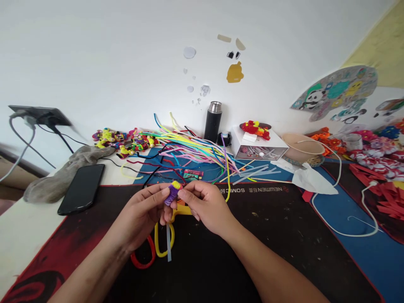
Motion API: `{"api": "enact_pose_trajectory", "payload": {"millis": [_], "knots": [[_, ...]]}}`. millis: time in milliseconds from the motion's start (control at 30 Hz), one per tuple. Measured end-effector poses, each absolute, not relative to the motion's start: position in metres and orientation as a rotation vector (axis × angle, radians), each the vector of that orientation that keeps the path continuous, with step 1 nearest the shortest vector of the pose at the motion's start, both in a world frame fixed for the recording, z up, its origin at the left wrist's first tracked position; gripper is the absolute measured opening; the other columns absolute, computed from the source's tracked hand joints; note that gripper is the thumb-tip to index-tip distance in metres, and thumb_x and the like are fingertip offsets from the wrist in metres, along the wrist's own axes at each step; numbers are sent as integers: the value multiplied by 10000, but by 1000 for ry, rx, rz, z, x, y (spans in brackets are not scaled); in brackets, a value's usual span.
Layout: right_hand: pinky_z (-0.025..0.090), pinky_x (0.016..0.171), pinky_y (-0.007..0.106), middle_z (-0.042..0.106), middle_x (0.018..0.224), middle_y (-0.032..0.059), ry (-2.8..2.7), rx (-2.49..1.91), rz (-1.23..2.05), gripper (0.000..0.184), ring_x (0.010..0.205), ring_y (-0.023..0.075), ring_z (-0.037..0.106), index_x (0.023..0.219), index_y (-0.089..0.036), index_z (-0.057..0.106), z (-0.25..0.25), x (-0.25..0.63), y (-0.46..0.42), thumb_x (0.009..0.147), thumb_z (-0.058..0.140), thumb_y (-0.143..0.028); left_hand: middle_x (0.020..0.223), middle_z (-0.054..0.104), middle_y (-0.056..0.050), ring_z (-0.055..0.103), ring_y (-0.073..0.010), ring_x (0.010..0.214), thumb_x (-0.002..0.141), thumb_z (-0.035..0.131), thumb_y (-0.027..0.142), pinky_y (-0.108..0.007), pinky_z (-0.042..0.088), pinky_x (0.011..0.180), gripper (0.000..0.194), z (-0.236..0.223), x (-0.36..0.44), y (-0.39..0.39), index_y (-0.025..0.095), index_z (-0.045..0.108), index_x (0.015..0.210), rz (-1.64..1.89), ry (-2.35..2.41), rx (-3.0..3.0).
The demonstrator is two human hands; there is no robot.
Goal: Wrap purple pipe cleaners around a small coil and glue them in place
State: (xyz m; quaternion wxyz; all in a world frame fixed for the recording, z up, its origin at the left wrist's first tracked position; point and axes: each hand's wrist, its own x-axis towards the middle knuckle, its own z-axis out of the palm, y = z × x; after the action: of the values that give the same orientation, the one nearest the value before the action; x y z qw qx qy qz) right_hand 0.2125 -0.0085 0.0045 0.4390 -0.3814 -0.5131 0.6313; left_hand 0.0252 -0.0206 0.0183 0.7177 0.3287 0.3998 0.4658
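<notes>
A small purple and yellow pipe-cleaner piece (171, 194) is pinched in the fingers of my left hand (147, 208), above the dark desk mat. My right hand (205, 204) has its thumb and forefinger closed at the right side of the piece, where a bit of red shows. Below the hands lie a red loop handle (151, 252) and a yellow loop handle (157, 240), their other ends hidden. A yellow tool (183, 210) is partly covered by my fingers. Beside it, a pale translucent stick (168, 246) points toward me.
Behind the hands lies a heap of coloured pipe cleaners (195, 149). A black thermos (213, 122) and a white box (263, 145) stand against the wall. To the left are a phone (81, 189) and small colourful figures (126, 141); a white cable (342, 235) curls at right.
</notes>
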Motion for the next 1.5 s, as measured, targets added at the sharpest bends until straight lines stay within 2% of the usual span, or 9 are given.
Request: {"api": "enact_pose_trajectory", "payload": {"millis": [333,433,633,733,833,967,1133,1300,1500], "knots": [[299,396,214,630,637,-60,-1234,-903,1621,492,404,59,441,857,-193,659,2,214,-7,846,866,-640,729,753,-55,673,-128,487,821,941,417,-174,531,433,315,18,26,-23,131,815,855,1000,792,800],[314,404,216,649,662,-55,-1216,-885,1649,503,416,59,450,877,-191,656,1,214,-7,839,873,-644,764,768,-68,688,-143,509,874,896,423,-184,537,435,294,17,26,-24,141,834,928,996,766,832],[330,429,223,688,684,-37,-1206,-841,1760,550,463,74,456,1060,-173,725,6,215,-7,834,873,-652,795,772,-79,684,-144,495,933,837,432,-204,542,437,283,20,26,-28,164,868,1017,934,695,865],[315,430,226,693,654,-28,-1227,-809,1796,526,461,77,440,1022,-174,735,8,215,-7,859,844,-662,797,775,-77,697,-163,498,939,827,466,-224,550,446,394,22,28,-30,204,844,1234,908,697,853],[304,431,231,654,587,-46,-1246,-799,1789,505,437,77,413,939,-181,726,7,215,-8,880,815,-674,787,774,-63,717,-180,528,940,822,502,-245,569,488,598,20,28,-32,258,720,1477,904,725,868],[296,429,227,604,548,-70,-1205,-792,1765,493,423,74,405,926,-185,712,3,214,-7,873,828,-661,816,778,-65,726,-196,581,970,769,555,-268,572,525,697,16,28,-34,251,623,1580,908,814,962],[297,403,225,604,601,-75,-1156,-868,1702,511,405,59,408,908,-187,699,-2,212,-4,818,874,-658,901,794,-85,736,-229,728,981,721,613,-305,594,625,702,15,28,-32,217,639,1556,962,1069,1231],[284,382,220,609,628,-66,-1206,-932,1623,508,399,59,422,922,-182,697,-4,212,-5,826,870,-650,969,821,-65,747,-248,856,876,862,475,-315,600,758,553,20,29,-31,263,777,1379,1045,1275,1516],[306,391,215,626,630,-56,-1299,-940,1582,447,410,64,442,921,-178,704,-3,212,-7,875,858,-595,1125,859,-75,767,-258,893,881,855,404,-329,598,823,415,16,28,-33,282,837,1277,1100,1384,1632]]}}
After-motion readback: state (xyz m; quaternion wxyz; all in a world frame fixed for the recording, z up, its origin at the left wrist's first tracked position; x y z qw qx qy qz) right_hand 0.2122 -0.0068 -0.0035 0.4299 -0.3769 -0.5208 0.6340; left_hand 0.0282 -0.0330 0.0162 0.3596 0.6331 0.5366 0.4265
